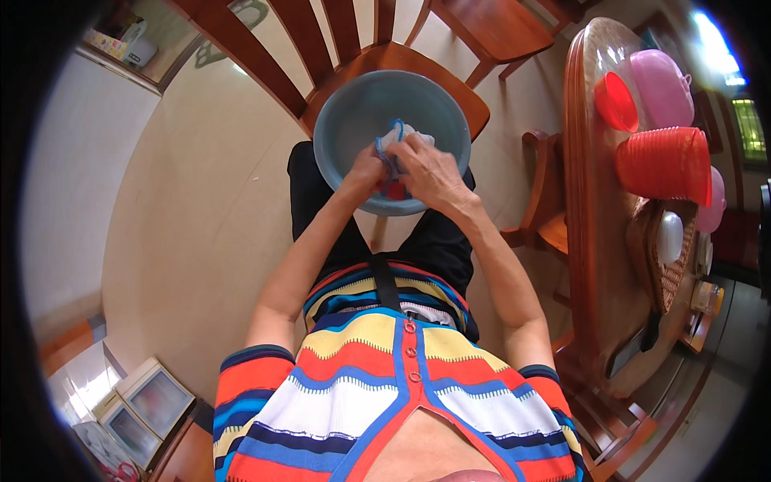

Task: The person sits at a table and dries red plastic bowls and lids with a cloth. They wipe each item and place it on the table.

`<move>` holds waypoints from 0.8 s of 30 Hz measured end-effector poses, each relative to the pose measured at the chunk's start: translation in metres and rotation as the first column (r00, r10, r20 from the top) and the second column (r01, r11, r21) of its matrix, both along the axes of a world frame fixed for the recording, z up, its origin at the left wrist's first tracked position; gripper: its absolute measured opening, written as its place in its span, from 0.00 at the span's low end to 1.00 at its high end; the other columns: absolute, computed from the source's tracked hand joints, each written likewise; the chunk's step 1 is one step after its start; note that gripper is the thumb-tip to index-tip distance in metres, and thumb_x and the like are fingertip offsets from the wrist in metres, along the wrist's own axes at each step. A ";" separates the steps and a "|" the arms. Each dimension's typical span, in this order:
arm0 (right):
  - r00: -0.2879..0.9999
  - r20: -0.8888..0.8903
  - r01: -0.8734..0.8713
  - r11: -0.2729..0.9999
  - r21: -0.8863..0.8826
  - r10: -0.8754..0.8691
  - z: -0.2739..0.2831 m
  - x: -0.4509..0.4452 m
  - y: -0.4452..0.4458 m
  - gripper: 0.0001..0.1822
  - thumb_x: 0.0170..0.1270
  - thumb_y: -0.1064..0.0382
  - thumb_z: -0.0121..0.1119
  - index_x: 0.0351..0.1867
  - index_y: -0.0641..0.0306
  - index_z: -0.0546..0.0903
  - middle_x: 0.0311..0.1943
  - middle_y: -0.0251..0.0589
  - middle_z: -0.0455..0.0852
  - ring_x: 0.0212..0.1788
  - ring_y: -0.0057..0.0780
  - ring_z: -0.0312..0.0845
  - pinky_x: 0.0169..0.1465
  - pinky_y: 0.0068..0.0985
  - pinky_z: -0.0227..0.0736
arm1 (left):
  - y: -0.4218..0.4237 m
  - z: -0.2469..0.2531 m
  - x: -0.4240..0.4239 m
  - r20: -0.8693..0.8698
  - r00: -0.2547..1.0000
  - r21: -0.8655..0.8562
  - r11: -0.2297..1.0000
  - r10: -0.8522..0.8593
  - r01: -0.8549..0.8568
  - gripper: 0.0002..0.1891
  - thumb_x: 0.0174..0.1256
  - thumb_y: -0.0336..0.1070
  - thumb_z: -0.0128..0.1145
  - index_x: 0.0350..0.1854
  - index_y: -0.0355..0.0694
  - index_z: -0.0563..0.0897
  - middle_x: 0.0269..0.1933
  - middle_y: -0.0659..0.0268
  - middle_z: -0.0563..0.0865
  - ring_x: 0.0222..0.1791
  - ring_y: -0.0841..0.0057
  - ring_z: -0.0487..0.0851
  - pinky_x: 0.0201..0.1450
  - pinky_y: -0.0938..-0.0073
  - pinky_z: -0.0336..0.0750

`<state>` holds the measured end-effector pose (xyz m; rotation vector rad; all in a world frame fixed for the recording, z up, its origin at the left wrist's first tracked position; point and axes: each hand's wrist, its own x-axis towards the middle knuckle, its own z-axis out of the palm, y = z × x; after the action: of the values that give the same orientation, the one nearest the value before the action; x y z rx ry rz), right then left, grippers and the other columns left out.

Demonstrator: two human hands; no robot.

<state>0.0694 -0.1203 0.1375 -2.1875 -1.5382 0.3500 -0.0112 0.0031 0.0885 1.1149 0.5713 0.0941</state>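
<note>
A blue-grey plastic basin [337,114] rests on the seat of a wooden chair [394,57] in front of me, and it seems to hold water. Over its near half, my left hand [364,172] and my right hand [430,172] grip a bunched white cloth [412,132] with blue edging. The fingers of the right hand are blurred and lie over the cloth. A red patch [396,191] shows below the hands; whether it is part of the cloth or a separate thing, I cannot tell.
To the right stands a wooden table [593,241] with a red bowl [615,102], a stack of red plastic containers [662,162], a pink lidded container [662,87] and a woven basket [671,271]. Another wooden chair [497,27] is beyond. Picture frames [153,400] stand at lower left.
</note>
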 end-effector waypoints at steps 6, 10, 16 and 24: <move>0.907 0.422 -0.089 0.982 0.168 0.010 -0.010 0.016 0.013 0.24 0.42 0.70 0.67 0.45 0.52 0.76 0.40 0.40 0.77 0.43 0.41 0.78 0.38 0.34 0.76 | 0.005 -0.023 0.006 -0.061 0.991 -0.021 0.993 -0.117 0.116 0.24 0.46 0.16 0.42 0.50 0.34 0.75 0.39 0.66 0.79 0.32 0.82 0.76 0.30 0.85 0.70; 0.968 0.232 0.061 0.987 0.151 -0.095 -0.030 0.030 0.012 0.19 0.42 0.72 0.65 0.40 0.56 0.76 0.36 0.40 0.79 0.39 0.42 0.79 0.38 0.35 0.76 | -0.011 -0.010 0.012 -0.083 0.996 -0.106 0.994 0.020 -0.029 0.25 0.45 0.16 0.40 0.49 0.34 0.76 0.37 0.68 0.78 0.30 0.83 0.74 0.29 0.85 0.68; 0.901 -0.048 0.393 0.766 0.509 -0.430 -0.053 0.018 0.012 0.13 0.46 0.72 0.61 0.35 0.59 0.77 0.33 0.44 0.81 0.36 0.46 0.80 0.37 0.36 0.76 | -0.021 0.013 0.020 -0.086 0.973 0.061 0.976 0.212 -0.207 0.27 0.41 0.15 0.41 0.49 0.36 0.77 0.39 0.68 0.79 0.36 0.78 0.76 0.36 0.84 0.70; 0.710 -0.386 0.700 0.527 0.482 -0.589 -0.078 0.001 0.015 0.09 0.52 0.69 0.59 0.36 0.61 0.77 0.31 0.48 0.83 0.34 0.48 0.81 0.36 0.34 0.75 | -0.024 -0.003 0.019 -0.102 0.965 0.282 0.937 0.242 -0.206 0.28 0.40 0.15 0.42 0.50 0.35 0.77 0.43 0.64 0.80 0.41 0.76 0.78 0.44 0.82 0.74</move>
<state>0.0700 -0.1049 0.0592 -1.9365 -0.5023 -0.1843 0.0082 -0.0205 0.0852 1.3234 0.8250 0.3039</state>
